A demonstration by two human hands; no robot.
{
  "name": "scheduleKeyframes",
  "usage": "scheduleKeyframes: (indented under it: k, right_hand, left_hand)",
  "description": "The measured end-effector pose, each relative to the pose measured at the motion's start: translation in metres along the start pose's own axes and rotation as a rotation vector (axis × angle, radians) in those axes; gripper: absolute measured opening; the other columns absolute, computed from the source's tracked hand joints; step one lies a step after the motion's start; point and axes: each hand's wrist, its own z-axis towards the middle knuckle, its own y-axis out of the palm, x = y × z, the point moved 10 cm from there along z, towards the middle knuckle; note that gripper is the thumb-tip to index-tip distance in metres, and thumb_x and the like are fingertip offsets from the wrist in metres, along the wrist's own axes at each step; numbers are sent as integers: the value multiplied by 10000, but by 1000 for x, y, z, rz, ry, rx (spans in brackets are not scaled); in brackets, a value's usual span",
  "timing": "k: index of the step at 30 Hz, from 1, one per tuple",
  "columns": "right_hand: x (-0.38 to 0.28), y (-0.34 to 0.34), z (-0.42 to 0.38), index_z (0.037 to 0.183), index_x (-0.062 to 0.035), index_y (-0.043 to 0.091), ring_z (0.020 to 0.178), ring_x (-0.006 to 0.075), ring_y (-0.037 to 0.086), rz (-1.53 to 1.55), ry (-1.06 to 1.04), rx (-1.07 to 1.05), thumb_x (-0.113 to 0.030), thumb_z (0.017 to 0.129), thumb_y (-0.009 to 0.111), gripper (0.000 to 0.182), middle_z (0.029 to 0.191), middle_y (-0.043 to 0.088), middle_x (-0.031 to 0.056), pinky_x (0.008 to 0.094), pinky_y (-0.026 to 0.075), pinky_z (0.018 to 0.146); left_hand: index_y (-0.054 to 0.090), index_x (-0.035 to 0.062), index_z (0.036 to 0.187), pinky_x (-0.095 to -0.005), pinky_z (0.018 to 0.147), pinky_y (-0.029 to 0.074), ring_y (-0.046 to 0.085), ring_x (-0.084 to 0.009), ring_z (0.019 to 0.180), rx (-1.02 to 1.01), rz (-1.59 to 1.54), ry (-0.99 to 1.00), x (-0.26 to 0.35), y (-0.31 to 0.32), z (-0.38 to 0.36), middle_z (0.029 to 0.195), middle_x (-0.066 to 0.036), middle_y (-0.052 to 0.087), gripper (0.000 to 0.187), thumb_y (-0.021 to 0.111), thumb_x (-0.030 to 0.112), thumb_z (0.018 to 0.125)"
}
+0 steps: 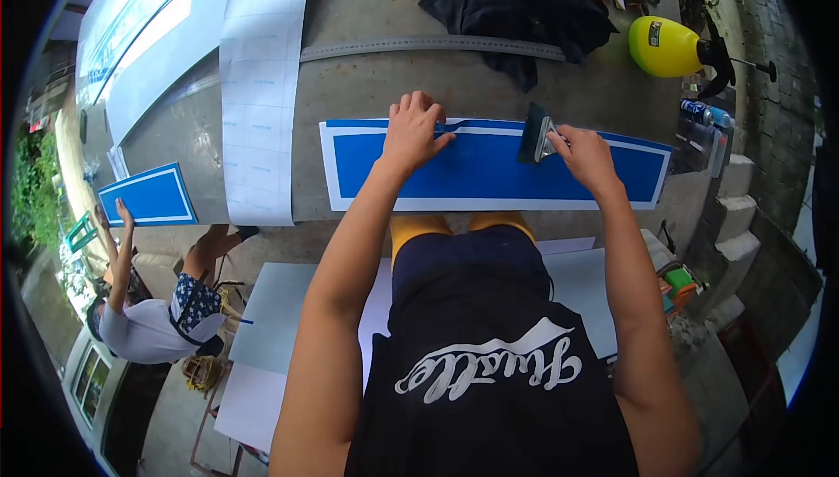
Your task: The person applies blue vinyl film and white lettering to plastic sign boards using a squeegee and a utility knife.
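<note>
A long blue sign panel (pixel 489 181) with a white border lies across the near edge of the table. My left hand (pixel 411 132) rests over its upper edge with the fingers curled. A narrow strip of blue film (pixel 456 125) runs from between its thumb and forefinger along the top border. My right hand (pixel 584 155) is closed around the handle of a squeegee (pixel 536 134). The squeegee's dark blade stands over the right half of the panel, its upper end past the panel's top edge.
A steel ruler (pixel 428 43), a dark cloth (pixel 524 9) and a yellow spray bottle (pixel 664 46) lie beyond the panel. White backing paper (pixel 260 83) drapes over the table to the left. Another person (pixel 162 328) at far left touches a smaller blue panel (pixel 153 195).
</note>
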Motion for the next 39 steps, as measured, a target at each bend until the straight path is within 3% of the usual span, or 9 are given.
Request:
scheduleKeyframes:
  k: [6, 15, 18, 29, 32, 35, 39]
  right_hand:
    - [5, 13, 13, 1069, -79, 789, 918, 438, 737, -53, 37, -70, -453, 1037, 619, 412, 896, 763, 225, 521, 567, 831]
    - [-1, 22, 23, 1075, -72, 786, 929, 444, 731, -68, 15, -59, -448, 1036, 619, 413, 912, 763, 231, 519, 569, 843]
    - [-3, 20, 22, 1069, -69, 783, 931, 445, 731, -69, 32, -73, -449, 1037, 620, 414, 913, 762, 232, 518, 570, 839]
    - [-10, 23, 22, 1047, -59, 779, 906, 452, 732, -67, 5, -38, -458, 1043, 617, 431, 867, 750, 246, 519, 568, 819]
    - [-16, 21, 21, 1144, -63, 793, 891, 417, 747, -100, 10, -75, -441, 1062, 614, 426, 884, 765, 230, 479, 577, 818]
    - [-16, 18, 20, 1055, -59, 783, 901, 452, 731, -41, 6, -42, -450, 1047, 618, 424, 869, 748, 251, 518, 569, 812]
    - [-17, 16, 19, 1064, -63, 786, 900, 448, 732, -51, 4, -40, -448, 1045, 621, 420, 871, 752, 246, 515, 570, 814]
  left_hand:
    - [750, 138, 971, -451, 1034, 436, 546, -297, 1208, -76, 14, -1, -9, 3, 1, 1254, -85, 602, 207, 827, 314, 892]
    - [742, 131, 925, -420, 918, 407, 609, -252, 982, 20, -128, -32, -17, -17, 1, 915, -50, 743, 205, 770, 332, 956]
    - [779, 117, 934, -418, 917, 396, 628, -251, 966, 28, -80, -109, -25, -21, 1, 885, -47, 774, 235, 782, 351, 942]
    - [811, 101, 924, -443, 910, 414, 655, -273, 966, 44, -11, -245, -53, -8, -9, 898, -82, 776, 239, 805, 340, 913]
    - [815, 94, 931, -448, 910, 426, 660, -284, 973, 38, -16, -257, -54, -8, -8, 909, -95, 781, 237, 805, 330, 916]
    - [815, 88, 925, -447, 906, 432, 663, -286, 978, 39, -25, -268, -54, -7, -8, 901, -99, 781, 233, 811, 321, 911]
    - [813, 86, 917, -447, 906, 433, 666, -286, 979, 49, -43, -279, -56, -7, -7, 878, -99, 777, 222, 819, 308, 903]
